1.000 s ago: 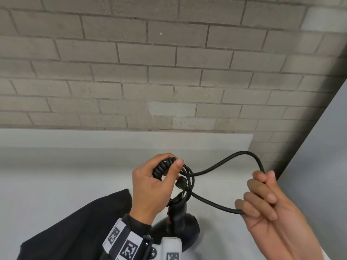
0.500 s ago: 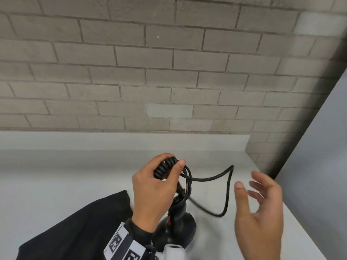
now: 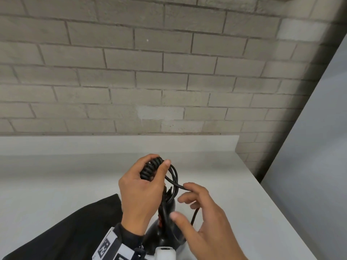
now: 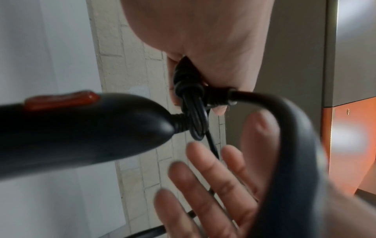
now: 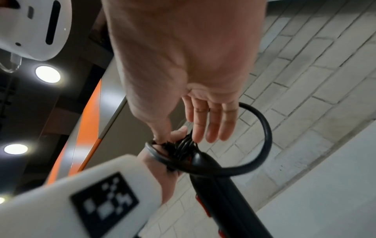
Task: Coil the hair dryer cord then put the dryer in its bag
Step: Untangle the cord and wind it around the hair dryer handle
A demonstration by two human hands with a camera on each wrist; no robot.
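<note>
My left hand (image 3: 155, 166) grips a tight coil of black cord (image 3: 150, 168) above the counter, thumb pressed over the turns. The black hair dryer (image 3: 165, 231) hangs below it, handle up; its red switch (image 4: 61, 100) shows in the left wrist view. My right hand (image 3: 187, 201) is just right of the coil with fingers straight and spread. The loose end of the cord (image 3: 180, 186) lies across its index finger and loops behind the fingers (image 5: 266, 136). The black bag (image 3: 65, 231) lies flat on the counter at lower left, partly hidden by my left forearm.
A white counter (image 3: 56, 175) with a low backsplash runs along a grey brick wall (image 3: 169, 81). A grey panel (image 3: 319, 166) closes off the right side, past the counter's right edge.
One second ago my right hand gripped a wide cord loop out to the right. It then let go and has moved left to the coil, fingers straight, with the loop now much smaller.
</note>
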